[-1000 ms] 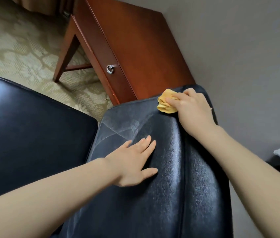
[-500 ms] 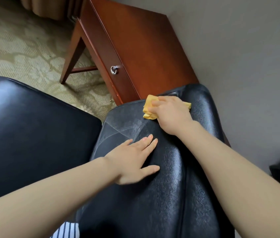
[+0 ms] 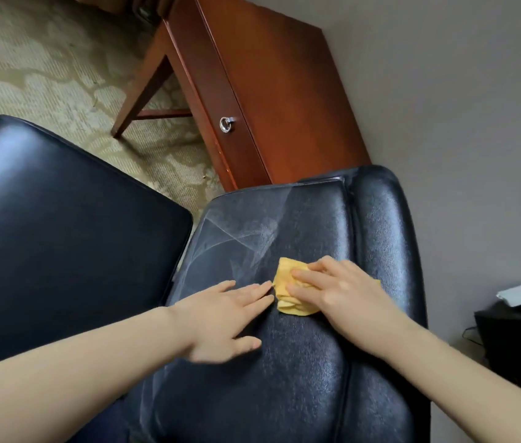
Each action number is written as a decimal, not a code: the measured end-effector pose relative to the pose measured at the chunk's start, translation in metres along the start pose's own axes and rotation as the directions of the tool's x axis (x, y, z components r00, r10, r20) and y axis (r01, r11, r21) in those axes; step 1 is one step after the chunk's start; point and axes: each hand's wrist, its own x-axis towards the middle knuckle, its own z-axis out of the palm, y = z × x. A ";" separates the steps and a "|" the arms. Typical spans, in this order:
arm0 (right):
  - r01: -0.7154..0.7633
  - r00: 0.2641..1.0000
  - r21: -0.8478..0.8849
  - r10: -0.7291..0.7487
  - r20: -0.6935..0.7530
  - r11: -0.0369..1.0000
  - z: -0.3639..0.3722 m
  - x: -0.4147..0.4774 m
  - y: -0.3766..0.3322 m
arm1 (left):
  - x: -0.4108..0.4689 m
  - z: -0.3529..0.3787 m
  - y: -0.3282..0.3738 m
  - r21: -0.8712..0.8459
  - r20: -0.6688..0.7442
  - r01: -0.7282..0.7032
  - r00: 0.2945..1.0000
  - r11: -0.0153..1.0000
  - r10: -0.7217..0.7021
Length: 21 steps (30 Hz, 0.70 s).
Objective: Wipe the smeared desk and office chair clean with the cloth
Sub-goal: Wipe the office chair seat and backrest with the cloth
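A: Cloth position?
B: Cloth (image 3: pixel 292 294) lies bunched mid-chair (image 3: pixel 300 378), just below the smear (image 3: pixel 243 238). My right hand (image 3: pixel 345 295) presses it flat, fingers straight and slightly apart: pressure, not grip.
A: Left?
B: Left hand (image 3: pixel 224 318) lies flat beside it, 4 fingers together, thumb out, likely bracing the chair. Desk (image 3: pixel 268 91) is beyond, neither hand on it.

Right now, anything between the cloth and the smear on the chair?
Nothing visible. The whitish smear lies just up-left of the yellow cloth on the office chair, bare leather between; the left hand rests flat beside the cloth, below that path.
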 end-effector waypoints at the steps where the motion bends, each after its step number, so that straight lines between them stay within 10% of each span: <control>1: -0.015 0.999 -0.006 0.015 -0.036 1.000 -0.001 0.001 0.008 | 0.002 0.001 0.002 -0.016 0.002 0.006 1.000 1.000 -0.006; 7: -0.212 0.965 0.022 0.213 -0.154 0.977 0.007 0.050 0.059 | 0.010 0.004 0.004 -0.063 0.035 0.005 0.999 0.998 -0.003; 13: -0.408 0.911 -0.011 0.408 0.058 0.913 0.025 0.123 0.079 | 0.015 0.007 0.003 -0.026 0.050 0.009 0.999 1.000 -0.008; 21: -0.341 0.932 -0.123 0.353 0.088 0.932 0.044 0.151 0.062 | 0.017 0.013 0.003 0.032 0.044 0.033 0.998 0.999 -0.034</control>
